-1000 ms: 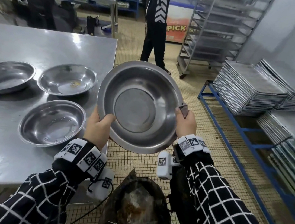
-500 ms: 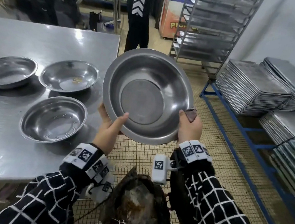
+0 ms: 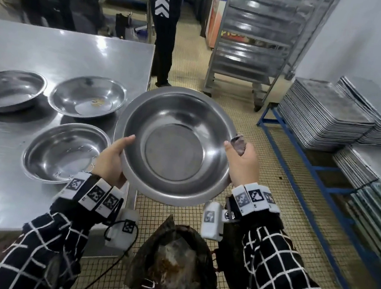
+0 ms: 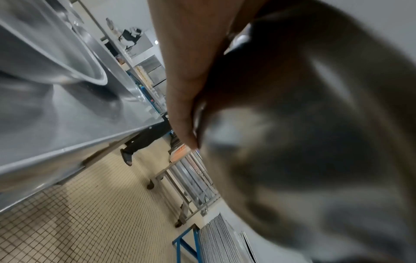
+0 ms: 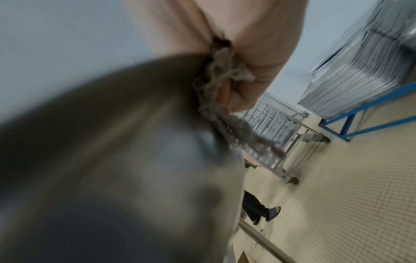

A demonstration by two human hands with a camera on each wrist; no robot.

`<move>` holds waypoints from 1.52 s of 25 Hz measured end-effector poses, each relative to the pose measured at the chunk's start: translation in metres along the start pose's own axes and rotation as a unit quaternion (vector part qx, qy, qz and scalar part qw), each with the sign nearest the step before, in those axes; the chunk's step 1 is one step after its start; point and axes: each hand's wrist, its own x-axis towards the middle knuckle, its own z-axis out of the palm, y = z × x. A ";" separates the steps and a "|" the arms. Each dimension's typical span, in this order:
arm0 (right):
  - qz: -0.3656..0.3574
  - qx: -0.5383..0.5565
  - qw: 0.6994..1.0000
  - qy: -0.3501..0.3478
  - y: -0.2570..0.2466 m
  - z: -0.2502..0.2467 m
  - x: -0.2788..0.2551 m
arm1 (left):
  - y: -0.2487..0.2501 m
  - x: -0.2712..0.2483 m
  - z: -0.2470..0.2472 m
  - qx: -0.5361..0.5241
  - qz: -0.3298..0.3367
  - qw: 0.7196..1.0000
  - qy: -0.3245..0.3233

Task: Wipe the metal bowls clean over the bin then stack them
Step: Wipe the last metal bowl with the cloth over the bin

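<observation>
Round stainless-steel bowl up in the air, tipped toward the camera, held just off the table's corner and above the dark, grimy bin on the tiled floor! Left hand grips the bowl's left rim, thumb hooked over the edge into the inside, fingers underneath against the outer wall; the left wrist view shows that hand pressed to the blurred metal. Right hand clamps the right rim, thumb on the inside, and it also pinches a crumpled grey-brown wiping cloth against the bowl's edge; from the right wrist view the frayed cloth is bunched between fingers and metal. Inside, the bowl looks shiny, flat bottom bare. Over on the steel table sit three more metal bowls, each apart: a near one just beside the left hand, a middle one with yellowish food scraps in its base, and a far-left one. Stacks of metal trays rest on a blue-framed rack at right.
</observation>
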 end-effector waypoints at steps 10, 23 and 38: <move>0.084 0.127 0.983 0.100 0.013 0.026 -0.023 | -0.058 0.010 0.020 0.103 0.030 0.994 0.002; 0.024 0.037 0.999 -0.004 0.012 0.009 -0.003 | -0.005 0.011 -0.006 0.011 0.026 1.000 0.000; 0.065 0.159 0.982 0.076 -0.018 0.029 0.006 | -0.033 0.034 0.038 0.119 0.107 0.983 -0.092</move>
